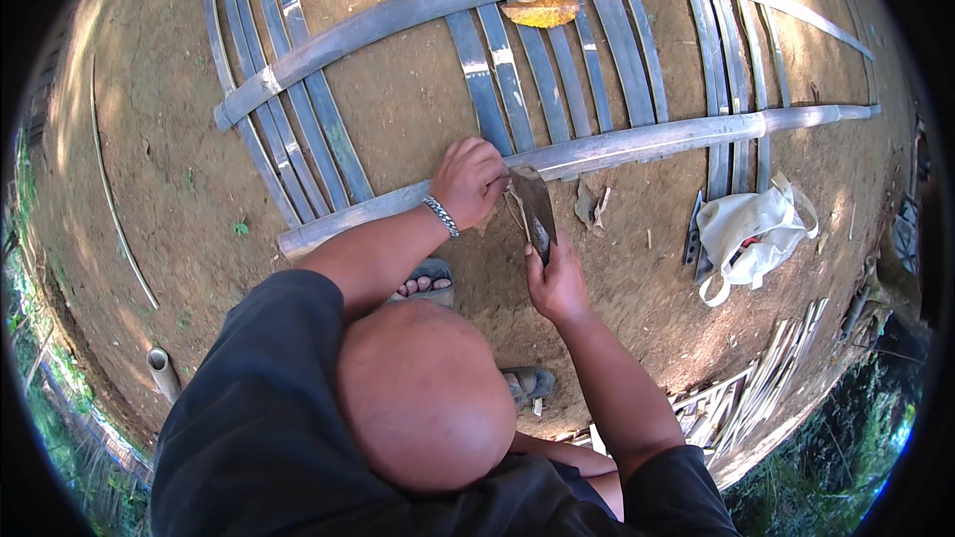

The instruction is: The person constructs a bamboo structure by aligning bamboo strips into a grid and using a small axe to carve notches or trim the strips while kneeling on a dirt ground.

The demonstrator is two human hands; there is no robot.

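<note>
My right hand (557, 280) is closed round the lower end of a broad dark knife (538, 207), whose blade points away from me. Close to the blade's far end, my left hand (470, 184) is closed, with a bracelet on its wrist. A thin pale strip (516, 211) hangs from its fingertips along the blade's left edge; the fingers partly hide how it is held. Just beyond the hands lies the near split-bamboo rail (617, 146) of a slatted bamboo frame, and my left forearm reaches over its left part. Dark slats (500, 65) cross this rail in groups.
The far bamboo rail (438, 5) carries a yellow leaf (540, 11) beside it. A white bag (751, 239) sits on the dirt at right, next to a dark flat tool (693, 229). Cut strips (761, 388) are piled at lower right. A hollow bamboo piece (161, 370) stands at lower left.
</note>
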